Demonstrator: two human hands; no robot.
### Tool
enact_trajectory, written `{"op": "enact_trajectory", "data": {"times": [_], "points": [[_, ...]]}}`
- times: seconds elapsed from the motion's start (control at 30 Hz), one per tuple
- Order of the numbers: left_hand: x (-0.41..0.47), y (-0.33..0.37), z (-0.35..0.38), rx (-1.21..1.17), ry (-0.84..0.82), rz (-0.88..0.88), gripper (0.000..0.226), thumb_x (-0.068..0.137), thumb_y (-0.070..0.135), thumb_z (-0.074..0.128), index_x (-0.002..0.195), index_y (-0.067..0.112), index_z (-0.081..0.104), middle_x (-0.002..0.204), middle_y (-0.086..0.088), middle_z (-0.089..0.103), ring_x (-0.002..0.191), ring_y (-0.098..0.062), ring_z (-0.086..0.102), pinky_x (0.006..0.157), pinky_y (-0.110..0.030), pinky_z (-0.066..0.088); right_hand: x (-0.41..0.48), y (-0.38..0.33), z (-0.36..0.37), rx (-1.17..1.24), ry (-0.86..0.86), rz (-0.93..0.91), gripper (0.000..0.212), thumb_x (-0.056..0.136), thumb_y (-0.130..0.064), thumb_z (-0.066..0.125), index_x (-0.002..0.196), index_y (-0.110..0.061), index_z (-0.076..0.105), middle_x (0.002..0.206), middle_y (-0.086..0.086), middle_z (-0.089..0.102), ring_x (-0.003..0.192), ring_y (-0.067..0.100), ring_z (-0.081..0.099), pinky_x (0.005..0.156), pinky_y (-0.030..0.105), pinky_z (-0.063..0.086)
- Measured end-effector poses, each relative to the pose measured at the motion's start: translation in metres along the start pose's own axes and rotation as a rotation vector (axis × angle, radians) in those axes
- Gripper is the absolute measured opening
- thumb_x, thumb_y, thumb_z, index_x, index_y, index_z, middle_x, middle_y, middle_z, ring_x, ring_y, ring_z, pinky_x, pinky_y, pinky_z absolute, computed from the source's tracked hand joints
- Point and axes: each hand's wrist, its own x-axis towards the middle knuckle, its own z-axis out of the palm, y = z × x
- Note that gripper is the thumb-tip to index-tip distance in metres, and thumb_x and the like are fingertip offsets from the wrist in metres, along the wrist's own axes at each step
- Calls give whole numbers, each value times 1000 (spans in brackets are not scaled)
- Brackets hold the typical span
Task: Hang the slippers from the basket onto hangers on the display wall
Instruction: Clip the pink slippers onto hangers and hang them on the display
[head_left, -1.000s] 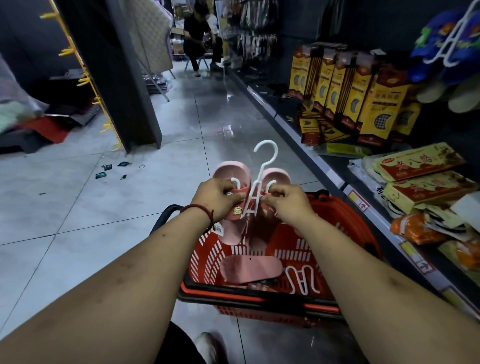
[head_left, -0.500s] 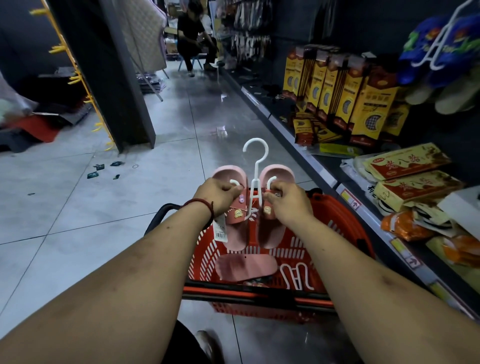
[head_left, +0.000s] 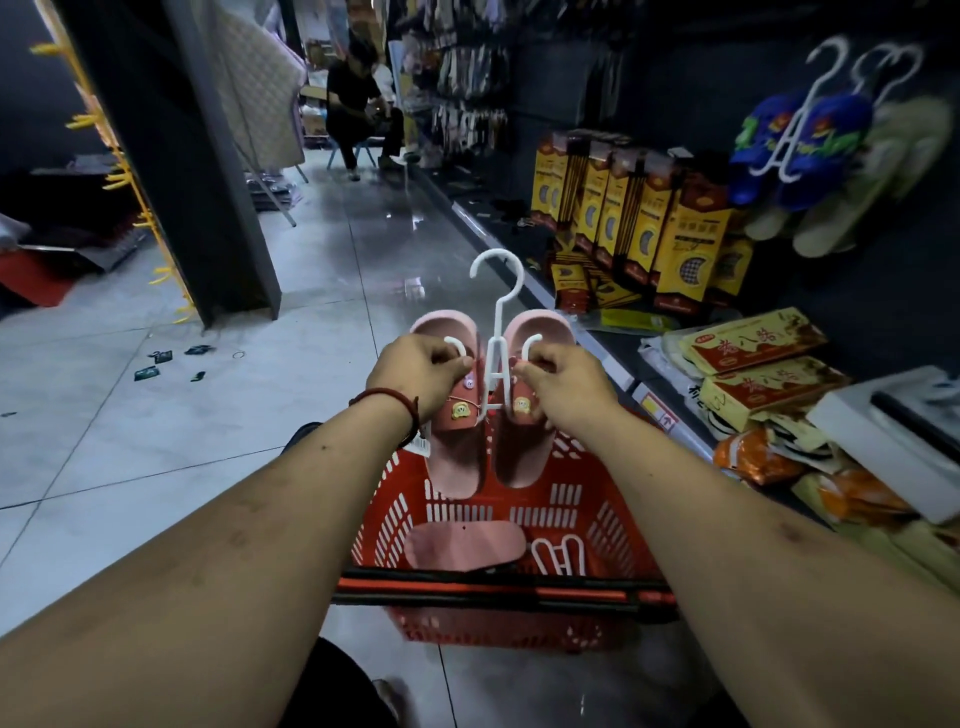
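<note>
A pair of pink slippers hangs on a white hanger, held up above the red basket. My left hand grips the left slipper's strap by the hanger's left arm. My right hand pinches the right slipper's strap by the hanger's right arm. Inside the basket lie another pink slipper, sole up, and a spare white hanger. On the display wall at the upper right, blue slippers hang on a white hanger.
A low shelf on the right carries yellow boxes and packets. A dark pillar with yellow hooks stands at the left. A person sits far down the tiled aisle. Small scraps lie on the floor.
The pink pair on its hanger has risen a little above the basket, and the view has swung right, showing more of the display wall. Both hands keep their hold.
</note>
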Motion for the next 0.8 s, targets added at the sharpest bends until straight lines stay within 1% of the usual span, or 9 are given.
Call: {"op": "enact_trajectory", "data": {"times": [0.13,0.2,0.27,0.33,0.47,0.63,0.7,0.73,0.8], "points": [[-2,34,-15,14,-49,53,25,87,31,71,65,21,70,65,6,64,65,-13,62,51,-16,40,-7,-20,-44,-34,-34,-44,20,94,-33,66,87,-14,66,65,6,65,60,30,69,58,46,59],[-5,56,-21,-62,-83,67,20,87,26,73,69,17,72,68,3,67,66,-13,62,54,-17,43,-13,-28,-69,-19,-31,-41,18,96,-24,66,87,-9,66,60,8,59,48,25,63,47,38,53],[-11,81,-26,-94,-115,115,16,87,25,73,81,10,75,78,-3,71,72,-15,65,64,-22,52,-21,-35,-95,-20,0,-40,20,97,-21,65,85,-6,65,54,5,53,38,18,54,38,28,45],[-16,106,-30,-112,-139,163,15,88,25,72,86,11,76,85,-6,73,79,-20,69,72,-28,57,-28,-39,-118,-17,44,-46,25,98,-22,64,81,-2,62,53,7,50,37,18,52,37,26,41],[-25,162,-31,-194,-161,235,12,88,22,72,87,11,76,90,-9,74,89,-27,70,85,-41,58,-42,-45,-169,5,168,-61,27,97,-22,64,74,-8,60,54,8,51,51,41,60,45,43,50],[-42,225,-18,-270,-237,325,12,88,17,72,86,5,73,86,-11,71,82,-25,67,83,-39,59,-59,-45,-233,-29,299,-44,38,94,-26,67,59,-19,54,53,2,48,61,43,63,57,53,54],[-47,246,-10,-311,-277,356,14,86,18,74,92,6,72,92,-11,72,84,-24,68,83,-38,59,-67,-40,-259,-49,330,-27,31,92,-29,67,63,-21,59,53,1,49,63,41,63,60,54,55],[-50,257,-6,-317,-294,375,16,85,18,75,95,7,72,95,-11,72,87,-23,69,82,-35,60,-73,-38,-272,-51,345,-15,27,92,-30,67,68,-18,61,54,2,50,62,38,63,60,53,55],[-58,282,7,-308,-326,423,18,84,17,76,98,9,71,96,-8,71,84,-18,68,70,-23,58,-85,-30,-300,-59,386,14,29,92,-29,67,69,-14,59,52,0,49,55,33,60,53,49,53]]}}
